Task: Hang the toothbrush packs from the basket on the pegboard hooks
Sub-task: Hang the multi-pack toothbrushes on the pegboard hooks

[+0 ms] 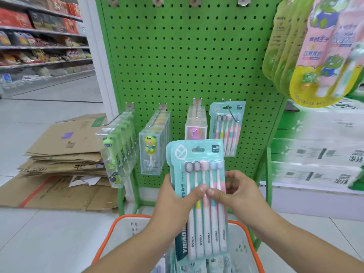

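Observation:
I hold a teal toothbrush pack (199, 168) upright above the basket (110, 231), with a second pack stacked behind it. My left hand (177, 200) grips its left edge, thumb across the front. My right hand (234, 192) grips the right edge, thumb meeting the left thumb mid-pack. One matching pack (227, 123) hangs on the rightmost low hook (233, 115) of the green pegboard (187, 56). More teal packs (199, 266) lie in the basket, partly hidden by my arms.
Three hooks to the left carry clear boxed children's toothbrushes (153, 142). Pink and yellow packs (323, 50) hang close at upper right. Flattened cardboard (65, 160) lies on the floor to the left. White cartons (319, 158) stand at the right. Empty hooks (194, 1) line the pegboard top.

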